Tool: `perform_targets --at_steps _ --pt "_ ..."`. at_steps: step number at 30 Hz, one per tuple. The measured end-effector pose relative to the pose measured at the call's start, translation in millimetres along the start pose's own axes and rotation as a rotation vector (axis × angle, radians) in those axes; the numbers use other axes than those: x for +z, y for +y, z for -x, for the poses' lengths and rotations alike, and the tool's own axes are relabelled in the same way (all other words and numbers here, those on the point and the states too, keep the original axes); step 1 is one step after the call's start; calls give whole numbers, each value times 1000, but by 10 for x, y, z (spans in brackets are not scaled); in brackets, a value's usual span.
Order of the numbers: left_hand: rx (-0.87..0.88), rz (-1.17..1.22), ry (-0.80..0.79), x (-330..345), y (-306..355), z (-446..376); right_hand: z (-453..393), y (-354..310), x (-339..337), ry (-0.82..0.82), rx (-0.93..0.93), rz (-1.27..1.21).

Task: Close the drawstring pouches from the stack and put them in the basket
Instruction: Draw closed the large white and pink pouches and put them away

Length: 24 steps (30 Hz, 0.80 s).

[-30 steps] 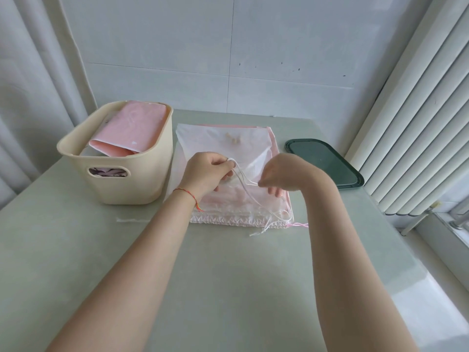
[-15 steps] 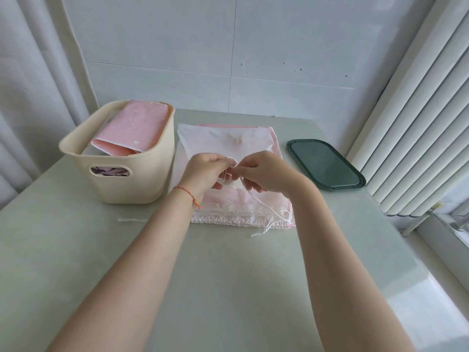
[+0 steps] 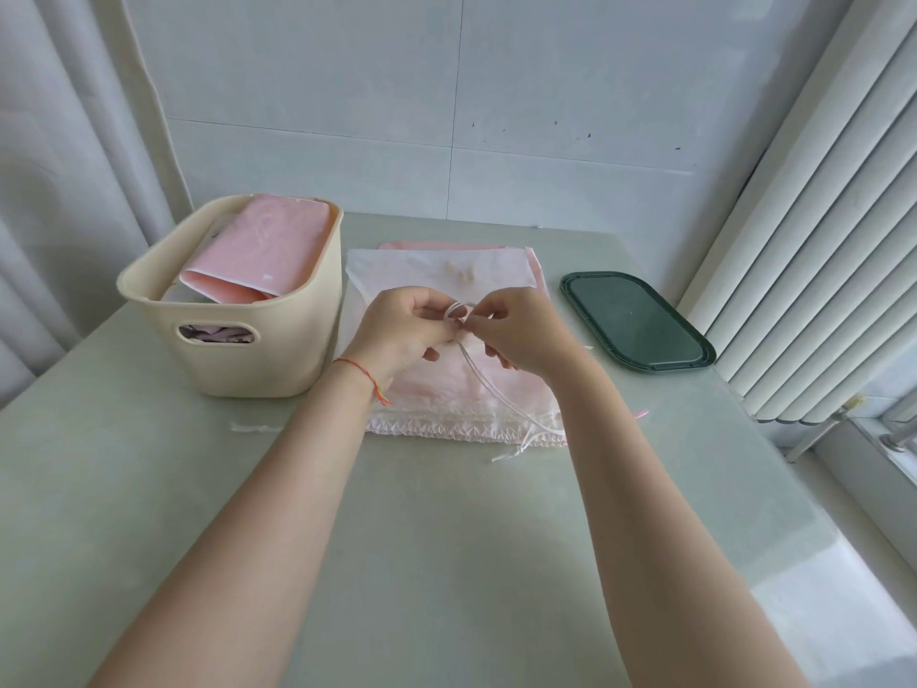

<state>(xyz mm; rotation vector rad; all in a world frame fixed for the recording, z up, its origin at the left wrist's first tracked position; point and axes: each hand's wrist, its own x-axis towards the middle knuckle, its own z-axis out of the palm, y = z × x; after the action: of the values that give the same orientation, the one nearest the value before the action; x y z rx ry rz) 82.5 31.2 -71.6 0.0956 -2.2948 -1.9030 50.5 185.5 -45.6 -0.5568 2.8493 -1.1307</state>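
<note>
Head view: both hands meet over the middle of the pouch stack (image 3: 446, 384), approx. centre of the table (image 3: 446, 538). Left hand (image 3: 404, 330) has fingers curled, thumb & forefinger pinching the white drawstring (image 3: 501, 394) at a small loop between the two hands. Right hand (image 3: 518, 335) also curled, pinching the same cord from the other side; fingertips of the 2 hands nearly touching. From the pinch pt the cord runs down & to the right across the top pouch to the ruffled near edge, w/ loose ends trailing onto the table just past that edge. Top pouch is whitish-pink, lying flat under the hands, not lifted; more pink pouches show beneath it at the far & right edges. So the grip sits on the cord above the pouch body, pouch mouth nearer the camera.

Cream basket (image 3: 258, 355) stands just left of the stack, w/ a pink pouch (image 3: 268, 250) leaning inside, top poking above the rim. Dark green tray (image 3: 635, 322) lies right of the stack, apart from it. Red string bracelet (image 3: 362, 374) on the left wrist.
</note>
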Motion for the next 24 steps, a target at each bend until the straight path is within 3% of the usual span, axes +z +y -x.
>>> perform_targets --at_steps 3,7,11,15,19,24 --pt "21 -60 -2 -16 -2 -7 -57 38 49 89 -72 -28" --pt "53 -116 -15 -27 -6 -5 -26 44 83 -44 -97 16" --pt "80 -164 10 -59 4 -17 -42 111 119 -58 -22 -185" --pt "155 -272 152 -60 -38 -60 -49 120 82 -115 94 -418" --pt "225 -362 254 2 -79 -54 -46 102 102 -188 121 -469" --pt "248 -326 220 78 -135 -56 -23 73 106 -159 170 -377"
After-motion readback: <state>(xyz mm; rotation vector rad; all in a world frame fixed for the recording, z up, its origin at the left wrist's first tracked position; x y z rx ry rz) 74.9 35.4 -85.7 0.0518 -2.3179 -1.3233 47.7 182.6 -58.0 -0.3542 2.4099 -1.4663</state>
